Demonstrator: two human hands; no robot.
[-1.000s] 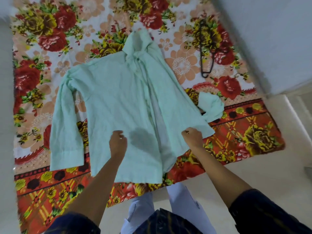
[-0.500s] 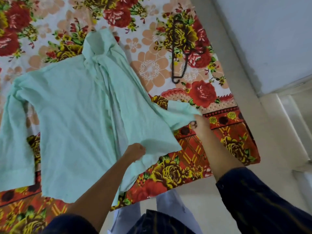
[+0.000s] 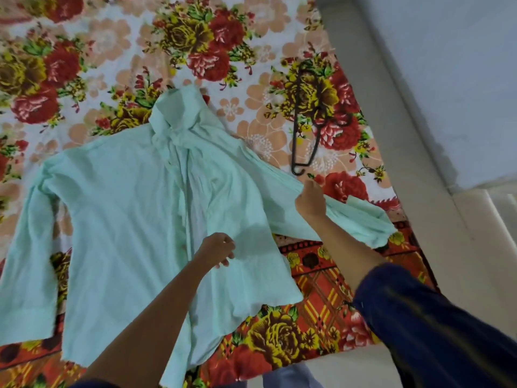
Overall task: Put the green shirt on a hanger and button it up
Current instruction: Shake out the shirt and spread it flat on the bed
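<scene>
Shirt (image 3: 126, 219) lies flat on the bedsheet (image 3: 229, 51), front up, collar away from the person, unbuttoned down the middle w/ the placket slightly apart. Pale green, creased. One sleeve runs down the left side of view, cuff near the sheet's lower border; other sleeve stretches out to the right, cuff end folded over near the sheet's right edge.

Left hand (image 3: 216, 249) rests on the right front panel near the placket, fingers curled; looks like it's pinching cloth but can't tell for sure. Right hand (image 3: 310, 201) sits on the right sleeve just past the shoulder seam, fingers bent down onto the fabric; whether it's gripping or just pressing, can't tell. Right arm wears a dark blue sleeve (image 3: 433, 323), pushed up the forearm.

Hanger (image 3: 303, 130), dark, thin, lies on the sheet beyond the right hand, well apart from the collar, not touching the shirt; hook end hard to make out against the print.

Sheet: busy floral, red & yellow blooms w/ peach flowers on white, plus a red/orange plaid-style border along the near and right edges. It covers a low flat surface. To the right, a grey ledge (image 3: 391, 135) runs alongside, then a pale plain wall (image 3: 461, 65). Pale floor (image 3: 349, 371) at the bottom, near the person.
</scene>
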